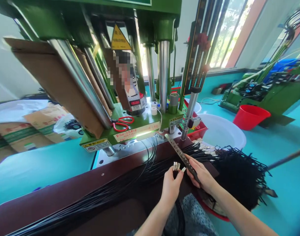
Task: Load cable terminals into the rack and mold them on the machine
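In my left hand (pixel 171 184) are several small silvery cable connectors (pixel 176 166), pinched upright between the fingers, with black cables hanging below the wrist. My right hand (pixel 201 173) grips the near end of a long dark metal bar (pixel 176 147) with a row of slots along it. The bar slants up and away toward the green press. Both hands are close together, the connectors beside the bar's lower part. Behind them a bundle of black cables (pixel 95 193) runs along the brown table (pixel 73 178), with more silvery ends (pixel 206 149) at the right.
A green press (pixel 150 126) with steel columns stands ahead, red-handled scissors (pixel 124 124) on its ledge. A thick heap of black cables (pixel 240 177) lies at the right. Beyond are a white tub (pixel 222 131) and a red bucket (pixel 251 116). Cardboard boxes (pixel 41 114) are at left.
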The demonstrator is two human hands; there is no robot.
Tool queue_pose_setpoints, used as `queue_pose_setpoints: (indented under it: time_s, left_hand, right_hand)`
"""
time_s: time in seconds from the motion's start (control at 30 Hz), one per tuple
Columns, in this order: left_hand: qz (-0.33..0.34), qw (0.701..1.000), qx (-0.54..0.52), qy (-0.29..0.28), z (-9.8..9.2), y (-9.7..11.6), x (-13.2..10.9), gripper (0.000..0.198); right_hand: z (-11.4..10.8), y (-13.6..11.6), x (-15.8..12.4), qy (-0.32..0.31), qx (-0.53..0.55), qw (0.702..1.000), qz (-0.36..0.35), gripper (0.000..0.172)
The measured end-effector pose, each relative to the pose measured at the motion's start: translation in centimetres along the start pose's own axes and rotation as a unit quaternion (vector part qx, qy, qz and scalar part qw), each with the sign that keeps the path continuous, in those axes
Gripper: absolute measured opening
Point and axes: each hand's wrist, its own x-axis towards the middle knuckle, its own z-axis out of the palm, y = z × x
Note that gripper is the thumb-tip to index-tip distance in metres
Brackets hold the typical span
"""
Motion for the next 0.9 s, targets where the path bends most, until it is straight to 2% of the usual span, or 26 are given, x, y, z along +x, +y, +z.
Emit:
queue_pose_setpoints:
  time_s: [0.1,0.23,0.5,0.6,0.8,0.9]
  left_hand:
    - [0.062,0.995,0.08,-0.004,0.7,-0.2,0.3,0.026]
    - [0.11,0.982,0.151,-0.007,0.6,0.2,0.3,0.019]
    - [0.128,0.965,0.23,-0.011,0.2,0.4,0.3,0.016]
    - [0.118,0.972,0.204,-0.008,0.0,0.1,0.1,0.022]
    - [0.081,0.994,0.047,0.053,-0.4,-0.2,0.2,0.034]
    - [0.086,0.993,0.065,0.055,-0.3,-0.2,0.4,0.029]
  right_hand:
    - [-0.1,0.5,0.1,0.0,0.037,0.999,-0.02,0.059]
    - [-0.4,0.5,0.4,-0.028,0.02,0.999,-0.014,0.057]
    - [0.2,1.3,0.2,-0.006,-0.068,0.995,-0.066,0.056]
    - [0.5,1.4,0.0,0.004,-0.073,0.994,-0.086,0.055]
    - [-0.2,0.7,-0.2,0.001,0.028,0.999,-0.029,0.056]
    - [-0.4,0.5,-0.1,-0.008,0.043,0.999,-0.016,0.057]
